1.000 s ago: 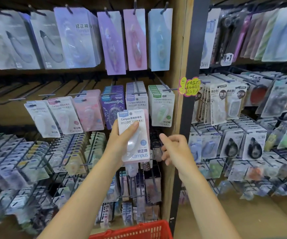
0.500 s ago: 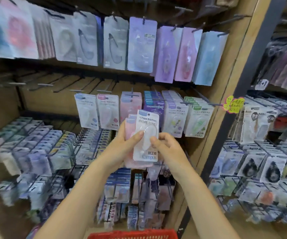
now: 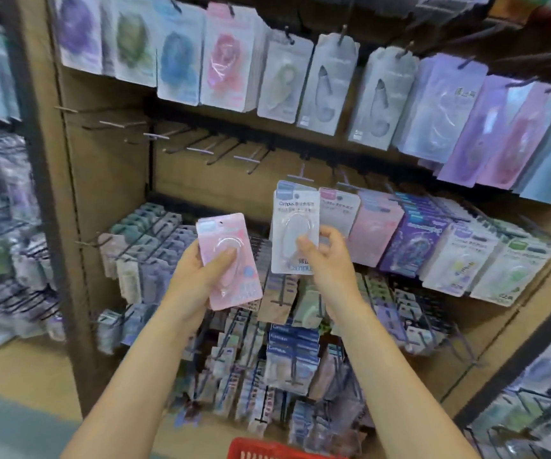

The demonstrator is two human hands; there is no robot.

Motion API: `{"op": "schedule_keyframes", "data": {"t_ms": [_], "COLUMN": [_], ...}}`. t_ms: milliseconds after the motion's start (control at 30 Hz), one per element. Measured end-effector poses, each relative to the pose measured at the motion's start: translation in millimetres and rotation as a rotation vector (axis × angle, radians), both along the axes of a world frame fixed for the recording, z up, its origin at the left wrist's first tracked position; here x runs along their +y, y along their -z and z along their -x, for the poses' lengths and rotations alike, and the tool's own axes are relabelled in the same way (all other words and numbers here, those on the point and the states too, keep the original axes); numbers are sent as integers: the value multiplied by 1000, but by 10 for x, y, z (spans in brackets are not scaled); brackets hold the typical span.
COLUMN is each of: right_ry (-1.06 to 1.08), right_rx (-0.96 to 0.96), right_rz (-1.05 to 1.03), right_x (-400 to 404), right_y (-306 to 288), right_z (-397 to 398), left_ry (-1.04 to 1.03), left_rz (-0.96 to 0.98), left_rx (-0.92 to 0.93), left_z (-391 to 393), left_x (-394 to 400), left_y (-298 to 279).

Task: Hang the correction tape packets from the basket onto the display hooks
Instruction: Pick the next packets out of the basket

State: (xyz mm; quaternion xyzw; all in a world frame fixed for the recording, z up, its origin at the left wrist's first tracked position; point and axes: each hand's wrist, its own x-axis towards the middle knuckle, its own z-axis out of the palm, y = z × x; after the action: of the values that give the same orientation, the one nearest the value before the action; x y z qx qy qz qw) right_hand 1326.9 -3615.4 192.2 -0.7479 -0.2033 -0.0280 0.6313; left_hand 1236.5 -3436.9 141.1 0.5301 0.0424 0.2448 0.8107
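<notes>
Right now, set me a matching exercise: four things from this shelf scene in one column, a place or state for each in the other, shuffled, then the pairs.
Things:
1. pink packet
2. white packet
3. red basket
4. bare hooks

Places or states:
A. at the bottom edge of the view
B. held in the right hand
C. holding nothing, on the middle rail
D. held in the left hand

Pairs: 1-D, 2-B, 3-A, 4-C
</notes>
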Motion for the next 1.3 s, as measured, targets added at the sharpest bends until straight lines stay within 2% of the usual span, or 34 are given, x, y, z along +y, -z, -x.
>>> {"op": "schedule_keyframes", "data": {"t_ms": [133,500,767,933,1000,1133,1300], "right_ry": [116,263,335,415,385,95,127], "right_rx": [-9,-30,67,-76,-99,13,36], "right_rz": [-13,-132,-43,113,77,46,-47], "right_x": [257,391,486,267,133,-83,-408], "right_y": [-5,71,5,153,219,208,150], "right_z": [-80,-70,-386,-161,0,225,218], "left_ry": [31,139,172,142,130,171,300], "left_rz": [30,87,75,67,37,-101,-227], "left_rx": [13,54,63,74,61,34,27], "left_z": [47,25,-110,-215,-275,-387,-465], "left_x": [141,222,179,117,44,-270,-711], "left_y": [26,43,-1,31,23,-92,-293]}}
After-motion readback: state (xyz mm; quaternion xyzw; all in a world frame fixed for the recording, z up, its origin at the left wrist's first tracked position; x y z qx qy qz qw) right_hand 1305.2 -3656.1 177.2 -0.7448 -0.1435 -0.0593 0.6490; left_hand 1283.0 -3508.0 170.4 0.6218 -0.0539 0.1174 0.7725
